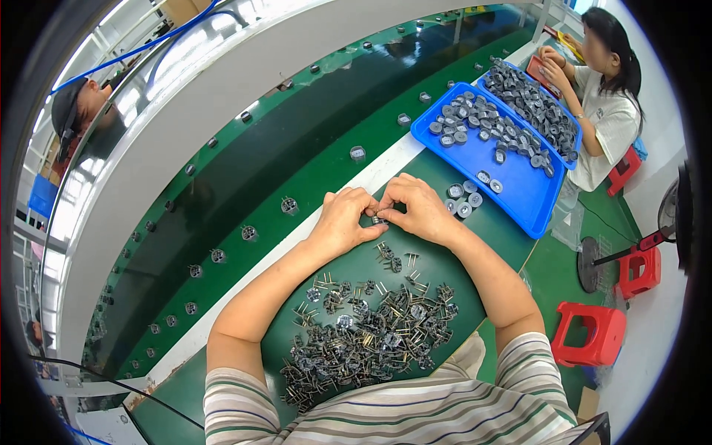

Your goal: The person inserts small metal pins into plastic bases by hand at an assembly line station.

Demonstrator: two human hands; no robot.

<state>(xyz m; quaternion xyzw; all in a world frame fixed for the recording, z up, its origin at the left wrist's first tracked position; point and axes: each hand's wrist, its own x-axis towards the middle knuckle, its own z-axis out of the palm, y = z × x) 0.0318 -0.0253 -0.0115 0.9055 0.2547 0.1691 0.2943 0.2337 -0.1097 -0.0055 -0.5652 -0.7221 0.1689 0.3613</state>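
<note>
Left hand (345,220) and right hand (417,209) pinch one small part (377,219) between fingers; pronged components (393,340) heap near, blue tray (519,200) far right.

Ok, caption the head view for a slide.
Bare hands pinch a small dark part beyond a heap of black, metal-pronged components.

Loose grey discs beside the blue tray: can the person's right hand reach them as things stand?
Probably yes: nothing stands between the right hand and the grey discs, though that hand is occupied with a small part.
</note>
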